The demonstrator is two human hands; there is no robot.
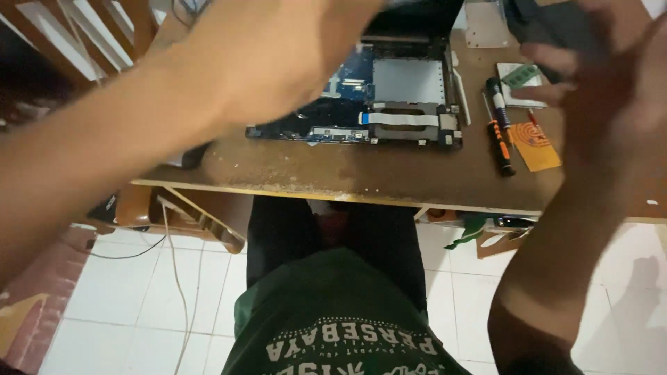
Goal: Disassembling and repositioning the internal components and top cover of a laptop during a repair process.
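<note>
Both hands, left (278, 55) grip unclear, right (604, 76) gripping a dark flat panel (556, 24), above the opened laptop (389, 104).

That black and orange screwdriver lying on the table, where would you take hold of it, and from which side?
Grip the screwdriver around its thick black and orange handle, coming straight down from above. It lies flat on the table, roughly pointing away from the person, with bare wood on both long sides for fingers. The right hand is nearest, I judge.

worn brown wooden table (361, 173) over white tiled floor (139, 298), dim light
</note>
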